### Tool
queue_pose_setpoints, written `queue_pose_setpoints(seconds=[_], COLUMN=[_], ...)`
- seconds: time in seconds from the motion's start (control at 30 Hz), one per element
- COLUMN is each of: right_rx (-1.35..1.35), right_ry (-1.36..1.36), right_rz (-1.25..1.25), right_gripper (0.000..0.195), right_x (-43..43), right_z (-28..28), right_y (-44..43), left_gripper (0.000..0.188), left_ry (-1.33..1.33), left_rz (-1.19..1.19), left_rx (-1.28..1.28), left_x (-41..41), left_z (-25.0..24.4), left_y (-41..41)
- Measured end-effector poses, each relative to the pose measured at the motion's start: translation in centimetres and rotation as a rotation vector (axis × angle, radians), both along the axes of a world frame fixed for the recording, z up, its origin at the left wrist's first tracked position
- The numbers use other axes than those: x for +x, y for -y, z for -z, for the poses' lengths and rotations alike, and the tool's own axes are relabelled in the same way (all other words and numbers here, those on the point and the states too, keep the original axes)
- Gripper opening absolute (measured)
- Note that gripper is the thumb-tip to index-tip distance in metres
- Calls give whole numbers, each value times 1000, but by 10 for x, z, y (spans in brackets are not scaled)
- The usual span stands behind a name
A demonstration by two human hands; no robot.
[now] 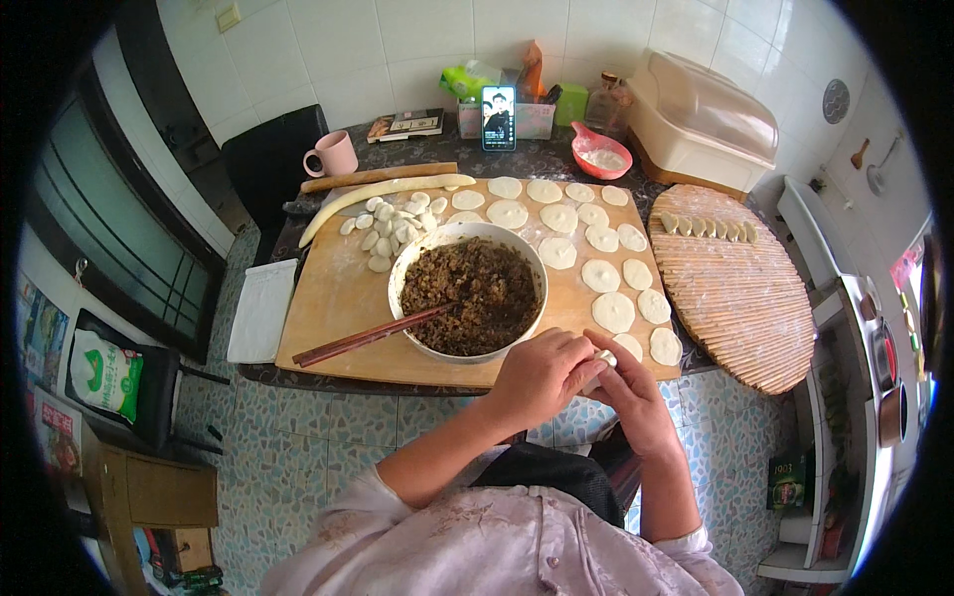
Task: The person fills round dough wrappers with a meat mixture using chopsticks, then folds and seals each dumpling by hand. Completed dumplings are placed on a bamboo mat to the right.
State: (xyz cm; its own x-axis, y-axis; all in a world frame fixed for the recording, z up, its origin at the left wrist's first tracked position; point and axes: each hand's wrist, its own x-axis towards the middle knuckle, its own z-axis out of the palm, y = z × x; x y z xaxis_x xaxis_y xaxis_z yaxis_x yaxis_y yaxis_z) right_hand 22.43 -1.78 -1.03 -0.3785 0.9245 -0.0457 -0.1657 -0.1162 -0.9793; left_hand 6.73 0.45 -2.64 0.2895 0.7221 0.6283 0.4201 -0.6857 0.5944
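My left hand (542,370) and my right hand (632,395) meet at the front edge of the wooden board (335,313), fingers closed around a dumpling (605,359). Only a bit of its pale dough shows between the thumbs. Left of my hands, a white bowl (395,268) holds dark minced filling (477,287), with a pair of wooden chopsticks (365,337) resting in it and over its rim. Rolled dough wrappers (613,312) lie spread across the board's right side. Small dough pieces (387,227) are heaped behind the bowl, near a long dough rope (373,192).
On the right, a round slatted tray (734,298) carries a row of folded dumplings (708,227). Along the back stand a rolling pin (380,176), a pink mug (333,153), a lit phone (498,119), a red scoop of flour (602,156) and a lidded plastic box (700,127). A notepad (261,313) lies left.
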Motion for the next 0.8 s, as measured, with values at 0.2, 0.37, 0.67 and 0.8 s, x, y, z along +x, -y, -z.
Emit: queue_pose_setpoints(seconds=[0.2,0.37,0.67,0.8], right_rx=[113,157,136,215], right_ry=[238,304,290,382], right_rz=[-100,-81,-155,-92], right_gripper=[39,38,35,35], right_x=[9,14,12,14], right_z=[-13,-10,-15,-13], right_y=[-1,-4,-3,-5], left_gripper=[18,26,29,29], left_ry=[-32,34,58,-55], left_rz=[57,85,113,65], left_rx=[7,-71,13,-30], left_x=[-3,-2,2,-1], left_z=[0,-2,2,-4], left_y=[1,1,-2,-1])
